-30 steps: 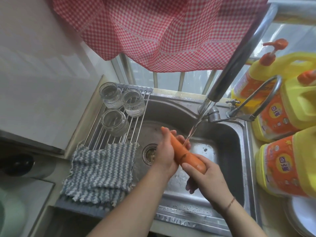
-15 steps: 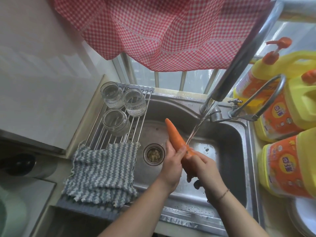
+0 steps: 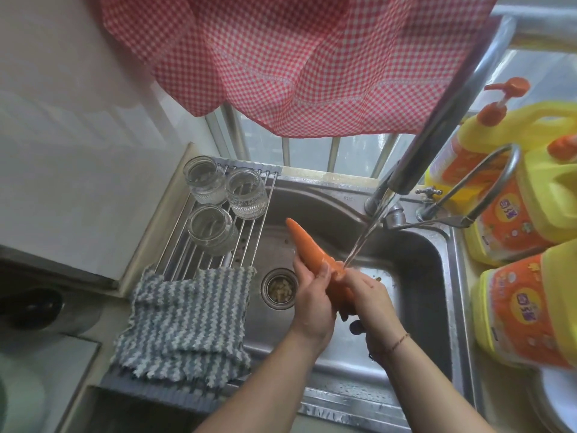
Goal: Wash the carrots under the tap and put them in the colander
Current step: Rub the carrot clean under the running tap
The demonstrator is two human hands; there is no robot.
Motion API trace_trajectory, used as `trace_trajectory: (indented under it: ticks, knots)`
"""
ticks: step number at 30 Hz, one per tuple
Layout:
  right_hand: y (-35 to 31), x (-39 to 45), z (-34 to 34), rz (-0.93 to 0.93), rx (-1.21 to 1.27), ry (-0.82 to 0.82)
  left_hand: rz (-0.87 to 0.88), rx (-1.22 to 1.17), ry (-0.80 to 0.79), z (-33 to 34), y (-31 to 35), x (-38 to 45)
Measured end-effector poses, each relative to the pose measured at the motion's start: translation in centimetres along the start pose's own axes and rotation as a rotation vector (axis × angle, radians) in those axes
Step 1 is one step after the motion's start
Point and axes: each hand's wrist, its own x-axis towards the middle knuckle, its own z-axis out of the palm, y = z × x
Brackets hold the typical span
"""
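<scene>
Both hands were over the sink (image 3: pixel 415 254), centre of frame, w/ one carrot (image 3: pixel 312 248) held between them. The carrot sat tilted, pointed tip toward upper left, thick end down toward lower right. Left hand (image 3: pixel 313 303) gripped the carrot's mid section, fingers curled round it from the left side. Right hand (image 3: pixel 371 300) gripped the thick lower end, fingers wrapped, thin bracelet at the wrist. The pointed tip stuck out free above the left hand.

Water stream (image 3: pixel 362 242) ran from the tap (image 3: pixel 443 120), which crossed from upper right down to centre, & struck the carrot approx. where the two hands met.

Drain strainer (image 3: pixel 278 287) sat in the sink floor just left of the left hand, w/ pale scraps in it.

Left of the basin: a wire rack (image 3: pixel 249 242) over the sink edge, w/ three clear glass jars (image 3: pixel 212 229) standing on it, mouths up. A grey-and-white striped cloth (image 3: pixel 187 320) lay over the near end of the rack, lower left of centre.

Right edge of frame: several yellow detergent jugs (image 3: pixel 524 310) w/ orange labels, one w/ an orange pump top. A red-and-white checked curtain (image 3: pixel 296 57) hung across the top of frame in front of the barred window. No colander could be made out in view.
</scene>
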Motion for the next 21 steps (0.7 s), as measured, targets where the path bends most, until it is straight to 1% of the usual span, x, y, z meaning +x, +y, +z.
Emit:
trace_trajectory:
  ticks: [5, 9, 13, 17, 21]
  knots:
    - [0.28, 0.41, 0.05, 0.068, 0.006, 0.079, -0.001, -0.002, 0.028, -0.05, -0.9, -0.49]
    - [0.44, -0.01, 0.04, 0.024, -0.007, 0.034, 0.004, 0.006, 0.019, -0.33, -0.88, -0.38]
    - [0.14, 0.29, 0.02, 0.09, 0.038, 0.096, 0.018, 0.04, 0.031, 0.04, -0.99, -0.48]
    - [0.22, 0.16, -0.1, 0.041, -0.004, 0.052, 0.02, 0.032, 0.038, 0.06, -0.61, -0.28]
    - [0.14, 0.48, -0.09, 0.05, -0.041, 0.103, 0.003, 0.035, 0.044, 0.36, -0.81, -0.55]
